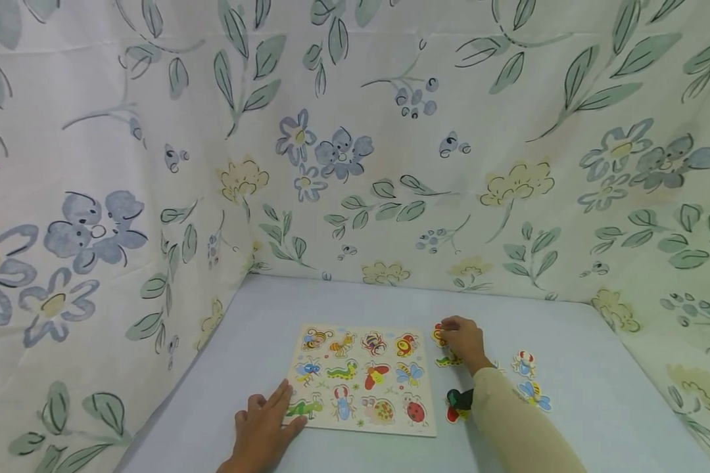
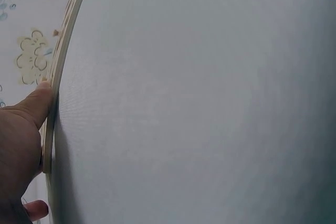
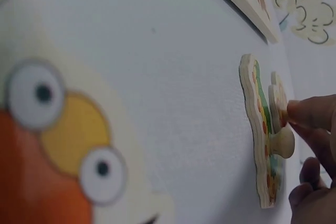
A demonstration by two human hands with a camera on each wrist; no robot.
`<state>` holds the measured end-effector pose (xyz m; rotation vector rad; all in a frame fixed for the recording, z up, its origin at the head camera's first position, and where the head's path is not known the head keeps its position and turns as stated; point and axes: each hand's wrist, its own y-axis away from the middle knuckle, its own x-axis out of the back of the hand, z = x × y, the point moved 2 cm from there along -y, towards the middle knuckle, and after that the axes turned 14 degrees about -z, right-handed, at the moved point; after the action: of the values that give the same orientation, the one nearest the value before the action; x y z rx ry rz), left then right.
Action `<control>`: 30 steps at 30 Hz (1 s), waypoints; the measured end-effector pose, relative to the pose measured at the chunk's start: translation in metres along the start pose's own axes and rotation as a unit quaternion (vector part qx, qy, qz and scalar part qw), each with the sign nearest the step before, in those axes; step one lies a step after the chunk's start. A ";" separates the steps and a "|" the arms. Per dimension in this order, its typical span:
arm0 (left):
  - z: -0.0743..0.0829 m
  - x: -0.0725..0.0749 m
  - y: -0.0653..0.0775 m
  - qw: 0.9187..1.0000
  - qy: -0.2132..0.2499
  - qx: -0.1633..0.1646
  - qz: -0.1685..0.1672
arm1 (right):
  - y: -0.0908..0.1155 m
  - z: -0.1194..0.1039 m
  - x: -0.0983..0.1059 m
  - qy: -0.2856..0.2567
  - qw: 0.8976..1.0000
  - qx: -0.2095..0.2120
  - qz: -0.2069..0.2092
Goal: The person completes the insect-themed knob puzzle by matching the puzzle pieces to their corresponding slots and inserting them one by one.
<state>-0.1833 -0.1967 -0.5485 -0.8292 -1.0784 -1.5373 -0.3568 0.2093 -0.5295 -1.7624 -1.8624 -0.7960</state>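
Note:
A pale wooden puzzle board (image 1: 361, 380) printed with colourful insects lies on the table. My left hand (image 1: 263, 420) rests at its lower left corner, fingers straight, the thumb along the near edge; the left wrist view shows the thumb (image 2: 39, 103) against the board's side. Beyond the board's upper right corner, my right hand (image 1: 464, 338) pinches a yellow-and-red insect puzzle piece (image 1: 437, 335). Seen from the right wrist, the fingertips (image 3: 296, 109) meet this piece (image 3: 278, 95) just behind a green caterpillar piece (image 3: 260, 129) with a wooden knob.
Right of the board lie a red-winged piece (image 1: 452, 416) partly under the wrist camera, a beetle piece (image 1: 524, 363) and a dragonfly piece (image 1: 534, 396). My right forearm hides part of another. A blurred piece with cartoon eyes (image 3: 52, 129) fills the right wrist view's left. Floral cloth (image 1: 355, 144) surrounds the table.

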 end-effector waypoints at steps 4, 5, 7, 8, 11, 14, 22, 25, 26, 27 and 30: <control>0.001 -0.001 0.000 1.000 0.000 -0.003 -0.004 | 0.003 0.000 -0.001 0.000 1.000 0.000 0.014; 0.001 -0.001 0.000 1.000 -0.001 -0.002 -0.004 | 0.003 0.001 -0.001 0.000 1.000 0.000 0.017; 0.002 -0.002 0.001 1.000 -0.003 -0.003 -0.006 | 0.003 0.001 0.000 0.001 1.000 0.004 0.027; 0.002 -0.002 0.001 1.000 -0.005 -0.003 -0.007 | 0.004 0.001 0.001 0.000 0.999 0.006 0.032; 0.003 -0.001 0.002 1.000 -0.008 -0.004 -0.004 | 0.003 -0.005 0.008 -0.001 0.998 0.021 0.055; 0.003 0.002 0.003 1.000 -0.005 -0.006 -0.001 | 0.002 -0.016 0.017 0.002 0.996 0.039 0.082; 0.004 0.007 0.003 1.000 0.008 -0.001 -0.009 | 0.009 -0.044 0.035 -0.034 0.988 0.068 0.132; 0.005 0.006 0.003 1.000 0.005 0.002 -0.012 | 0.014 -0.051 0.036 -0.039 0.986 0.074 0.143; 0.005 0.006 0.003 1.000 0.004 0.001 -0.011 | 0.015 -0.053 0.036 -0.040 0.986 0.078 0.145; 0.005 0.005 0.003 1.000 0.003 0.000 -0.010 | 0.016 -0.056 0.036 -0.041 0.985 0.080 0.147; 0.005 0.004 0.002 1.000 0.003 -0.001 -0.006 | 0.018 -0.061 0.035 -0.042 0.983 0.093 0.149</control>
<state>-0.1822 -0.1935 -0.5426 -0.8201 -1.0786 -1.5509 -0.3458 0.1933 -0.4593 -1.9171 -1.6097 -0.4259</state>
